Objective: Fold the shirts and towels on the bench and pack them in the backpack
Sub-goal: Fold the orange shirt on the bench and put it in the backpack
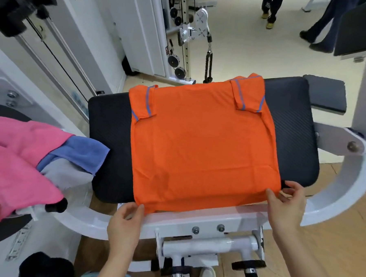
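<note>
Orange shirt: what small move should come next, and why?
Probably lift the near hem and fold it away toward the far edge. The orange shirt lies flat, both sleeves are already folded in, and the left hand and right hand each pinch a near corner.

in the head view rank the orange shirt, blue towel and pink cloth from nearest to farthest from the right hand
1. orange shirt: spread on the bench pad, its near right corner pinched by the right hand.
2. blue towel: at the pad's left end.
3. pink cloth: far left, beyond the blue towel.
</note>
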Available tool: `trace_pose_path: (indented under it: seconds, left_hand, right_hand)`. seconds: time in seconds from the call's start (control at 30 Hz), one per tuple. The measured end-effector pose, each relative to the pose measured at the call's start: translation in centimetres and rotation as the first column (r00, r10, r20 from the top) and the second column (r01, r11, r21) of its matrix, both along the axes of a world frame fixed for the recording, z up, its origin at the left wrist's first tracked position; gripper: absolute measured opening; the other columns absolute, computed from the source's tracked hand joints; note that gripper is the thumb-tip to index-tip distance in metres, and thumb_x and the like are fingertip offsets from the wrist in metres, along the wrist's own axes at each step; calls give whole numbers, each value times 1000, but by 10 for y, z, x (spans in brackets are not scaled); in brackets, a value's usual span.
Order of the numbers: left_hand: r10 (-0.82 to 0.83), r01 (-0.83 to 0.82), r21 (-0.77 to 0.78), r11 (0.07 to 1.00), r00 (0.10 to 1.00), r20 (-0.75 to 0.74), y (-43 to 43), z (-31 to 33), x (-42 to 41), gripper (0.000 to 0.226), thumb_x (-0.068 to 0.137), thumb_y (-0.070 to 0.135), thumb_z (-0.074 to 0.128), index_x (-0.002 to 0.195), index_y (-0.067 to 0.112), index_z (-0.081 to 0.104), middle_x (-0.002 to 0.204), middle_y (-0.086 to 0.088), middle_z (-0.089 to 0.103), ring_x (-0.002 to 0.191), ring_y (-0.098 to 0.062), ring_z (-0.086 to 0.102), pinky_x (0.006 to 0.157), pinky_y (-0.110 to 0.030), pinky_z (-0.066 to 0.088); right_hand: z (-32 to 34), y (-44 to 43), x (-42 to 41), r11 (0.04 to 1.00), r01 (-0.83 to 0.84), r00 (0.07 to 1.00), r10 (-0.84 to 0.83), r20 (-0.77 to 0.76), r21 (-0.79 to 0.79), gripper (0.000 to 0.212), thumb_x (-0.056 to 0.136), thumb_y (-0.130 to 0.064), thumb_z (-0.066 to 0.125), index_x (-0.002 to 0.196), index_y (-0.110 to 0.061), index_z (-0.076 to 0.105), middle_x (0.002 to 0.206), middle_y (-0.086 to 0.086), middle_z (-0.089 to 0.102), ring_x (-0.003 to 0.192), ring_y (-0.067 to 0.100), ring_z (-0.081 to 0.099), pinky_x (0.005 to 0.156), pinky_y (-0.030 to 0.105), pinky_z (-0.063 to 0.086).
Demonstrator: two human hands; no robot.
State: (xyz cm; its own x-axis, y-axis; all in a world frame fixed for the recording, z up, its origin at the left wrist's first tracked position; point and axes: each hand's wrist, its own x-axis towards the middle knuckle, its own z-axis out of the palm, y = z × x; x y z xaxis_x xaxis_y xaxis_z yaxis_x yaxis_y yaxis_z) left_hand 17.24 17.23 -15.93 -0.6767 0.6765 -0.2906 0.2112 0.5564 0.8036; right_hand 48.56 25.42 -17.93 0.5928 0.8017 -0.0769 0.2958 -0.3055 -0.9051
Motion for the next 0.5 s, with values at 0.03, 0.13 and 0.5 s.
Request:
trace_pose_path:
  seconds: [0.03,0.13,0.5]
  left_hand:
    - [5,-6,37,999,999,32,-2,3,1,10,93,22,62,84,19,63,84,4,66,84,-17,60,74,-33,44]
    - [-16,7,93,996,994,105,-4,8,1,13,98,20,54,88,11,57,71,-5,58,69,-20,51,63,-32,37]
    - [-254,336,-142,931,877,409,-13,3,-34,42,68,24,87,103,11,67,95,-8,75,89,-29,71,78,-44,57]
  right_hand:
    - [1,1,1,1000,12,1000,-12,-13,-4,43,82,-10,72,119,-14,49,114,9,52,92,19,57,78,28,46]
    - [2,4,10,996,-20,999,16,-40,-89,34,83,-13,72,112,-15,56,94,5,61,86,24,60,76,38,48]
    - [16,-8,51,678,-621,779,592,-207,-394,10,78,-16,79,87,-17,75,87,-1,76,86,17,68,80,31,51]
